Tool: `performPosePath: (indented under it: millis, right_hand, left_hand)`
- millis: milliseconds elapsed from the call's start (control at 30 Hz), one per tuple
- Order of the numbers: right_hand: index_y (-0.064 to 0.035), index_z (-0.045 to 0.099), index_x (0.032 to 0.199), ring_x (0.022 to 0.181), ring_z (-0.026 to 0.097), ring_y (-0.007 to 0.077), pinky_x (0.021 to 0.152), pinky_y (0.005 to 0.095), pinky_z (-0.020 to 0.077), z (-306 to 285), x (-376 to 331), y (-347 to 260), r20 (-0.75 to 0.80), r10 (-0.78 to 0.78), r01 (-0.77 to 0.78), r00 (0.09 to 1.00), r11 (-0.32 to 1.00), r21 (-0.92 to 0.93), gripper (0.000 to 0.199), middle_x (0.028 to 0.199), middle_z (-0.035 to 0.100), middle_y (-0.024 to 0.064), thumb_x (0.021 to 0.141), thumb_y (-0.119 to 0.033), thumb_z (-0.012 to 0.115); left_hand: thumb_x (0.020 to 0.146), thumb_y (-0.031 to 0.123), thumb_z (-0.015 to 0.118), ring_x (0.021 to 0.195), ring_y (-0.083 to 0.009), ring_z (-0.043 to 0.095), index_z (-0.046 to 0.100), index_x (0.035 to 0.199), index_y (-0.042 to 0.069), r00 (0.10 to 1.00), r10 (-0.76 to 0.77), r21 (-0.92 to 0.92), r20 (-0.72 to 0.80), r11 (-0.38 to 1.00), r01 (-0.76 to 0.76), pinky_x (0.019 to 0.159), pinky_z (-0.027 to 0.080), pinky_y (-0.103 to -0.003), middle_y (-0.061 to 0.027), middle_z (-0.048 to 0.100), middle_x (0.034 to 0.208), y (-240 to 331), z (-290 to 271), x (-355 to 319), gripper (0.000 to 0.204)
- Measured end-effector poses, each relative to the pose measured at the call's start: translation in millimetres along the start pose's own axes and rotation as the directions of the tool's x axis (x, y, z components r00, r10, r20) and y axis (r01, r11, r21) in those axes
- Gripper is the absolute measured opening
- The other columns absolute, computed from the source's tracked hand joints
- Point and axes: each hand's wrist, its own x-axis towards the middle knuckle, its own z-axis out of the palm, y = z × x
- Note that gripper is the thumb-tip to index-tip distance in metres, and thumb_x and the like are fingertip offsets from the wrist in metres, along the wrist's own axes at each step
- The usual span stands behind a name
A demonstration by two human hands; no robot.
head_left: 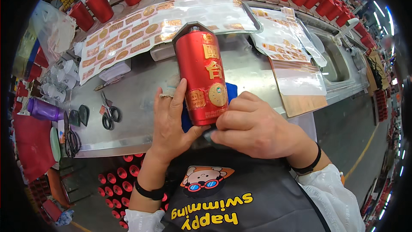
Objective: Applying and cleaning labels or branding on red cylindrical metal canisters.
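Note:
A red bottle point(198, 62) with gold lettering and gold stickers lies tilted in front of me, its neck pointing away. My left hand point(169, 120) steadies it from the left, index finger along its side and thumb by the base. At the bottle's lower right, my right hand point(253, 124) is closed, knuckles against the sticker area. A small dark greenish edge shows under its fingers, too covered to name. Blue cloth point(232, 91) peeks out beneath the bottle. Behind the neck stands a dark angular holder point(180, 32).
Sheets of gold stickers point(128, 34) spread across the metal table point(137, 99), with more sheets point(279, 34) at right. Black-handled scissors point(110, 114), darker scissors point(71, 135) and a purple bottle point(43, 108) lie left. Red bottles point(99, 6) line a conveyor behind; a sink point(337, 60) is far right.

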Motion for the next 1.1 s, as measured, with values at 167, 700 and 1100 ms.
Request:
performPosePath:
  millis: [167,700,1100]
  right_hand:
    - [-0.0082,0.068,0.09,0.075,0.054,0.0177,0.07,0.0341,0.0406,4,-1,5,-0.087,0.061,-0.069,0.994,0.993,-0.097,0.027,0.091,0.06,0.0028,0.064,-0.011,0.071]
    - [-0.0032,0.064,0.097,0.072,0.058,0.0263,0.063,0.0341,0.0458,-6,-15,7,-0.182,0.415,-0.351,0.892,0.887,0.299,0.022,0.079,0.059,0.0097,0.076,-0.003,0.072]
    - [0.0006,0.053,0.126,0.081,0.056,0.0123,0.074,0.0254,0.0467,23,-23,25,-0.323,0.629,-0.499,0.707,0.768,0.403,0.034,0.098,0.061,0.0083,0.094,-0.008,0.058]
  left_hand:
    - [0.066,0.027,0.076,0.119,-0.0375,0.047,0.028,0.147,0.0,0.999,-0.019,-0.052,-0.038,0.999,0.017,0.112,0.019,-0.055,-0.021,0.051,0.125,0,7,-1,0.098]
    - [0.087,0.047,0.064,0.129,-0.0333,0.041,0.032,0.142,-0.006,0.953,-0.293,-0.658,-0.076,0.733,0.173,0.109,0.029,-0.041,-0.0235,0.043,0.136,-1,14,0,0.083]
    - [0.095,0.031,0.057,0.134,-0.0282,0.036,0.024,0.144,-0.007,0.929,-0.371,-0.806,0.012,0.546,0.228,0.112,0.025,-0.039,-0.0212,0.037,0.142,1,26,19,0.07]
